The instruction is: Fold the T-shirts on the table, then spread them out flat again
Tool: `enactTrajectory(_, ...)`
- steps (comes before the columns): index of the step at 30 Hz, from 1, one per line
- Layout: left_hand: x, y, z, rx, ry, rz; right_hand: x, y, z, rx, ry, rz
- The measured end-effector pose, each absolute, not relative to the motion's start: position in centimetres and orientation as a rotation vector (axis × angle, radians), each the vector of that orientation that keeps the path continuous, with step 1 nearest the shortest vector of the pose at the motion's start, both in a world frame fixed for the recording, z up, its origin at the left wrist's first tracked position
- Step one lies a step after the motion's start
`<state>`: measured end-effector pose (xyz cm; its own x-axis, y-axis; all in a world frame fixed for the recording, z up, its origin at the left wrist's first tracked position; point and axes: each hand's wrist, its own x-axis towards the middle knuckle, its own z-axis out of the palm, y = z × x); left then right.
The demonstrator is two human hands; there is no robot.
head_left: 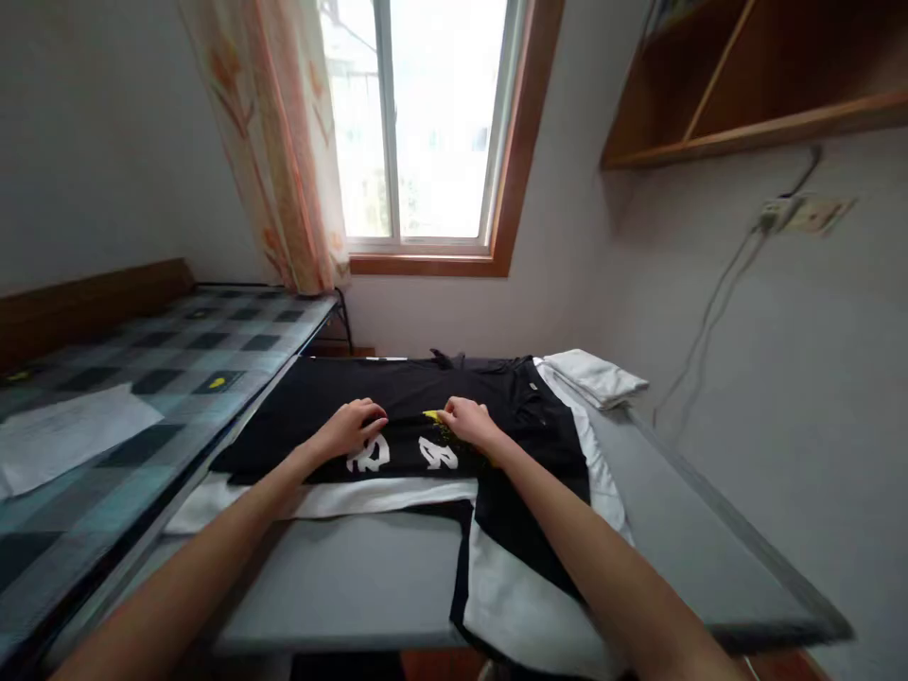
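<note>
A black garment (pixel 411 397) with white panels and white printed characters lies spread over a grey table (pixel 355 577). Both my hands rest on its middle. My left hand (pixel 355 426) is curled, fingers pressed down on the black cloth just above a white character. My right hand (pixel 468 421) pinches the cloth beside a small yellow mark (pixel 431 415). Part of the garment hangs over the table's near edge.
A folded white cloth (pixel 594 376) lies at the table's far right corner. A bed with a checked cover (pixel 163 359) and a white sheet (pixel 63 430) stands on the left. A window, a curtain, a wall shelf and a socket with cables are behind and to the right.
</note>
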<state>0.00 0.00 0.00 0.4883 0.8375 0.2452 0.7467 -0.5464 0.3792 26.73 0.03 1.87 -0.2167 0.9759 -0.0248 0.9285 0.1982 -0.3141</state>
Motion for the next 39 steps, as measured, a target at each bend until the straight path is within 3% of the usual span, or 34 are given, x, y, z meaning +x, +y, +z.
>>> enactTrajectory(8, 0.5, 1.9, -0.2, 2.544, 1.299, 0.524, 26.9, 0.2, -0.2, -1.678, -2.382, -0.060)
enactTrajectory(14, 0.6, 1.6, -0.8, 2.610, 1.356, 0.596, 26.9, -0.1, -0.3, -1.661, -2.403, -0.132)
enactTrajectory(22, 0.7, 1.1, -1.4, 2.634, 1.423, 0.663, 29.0, 5.2, 0.7, -1.664, -2.291, -0.068)
enactTrajectory(30, 1.0, 0.8, -1.1, 2.608, 1.470, 0.635, 33.5, 16.2, 1.8, -2.064, -2.145, 0.077)
enactTrajectory(39, 1.2, 0.7, -0.9, 2.562, 1.509, 0.630, 35.5, 21.9, 0.5, -2.361, -2.067, 0.386)
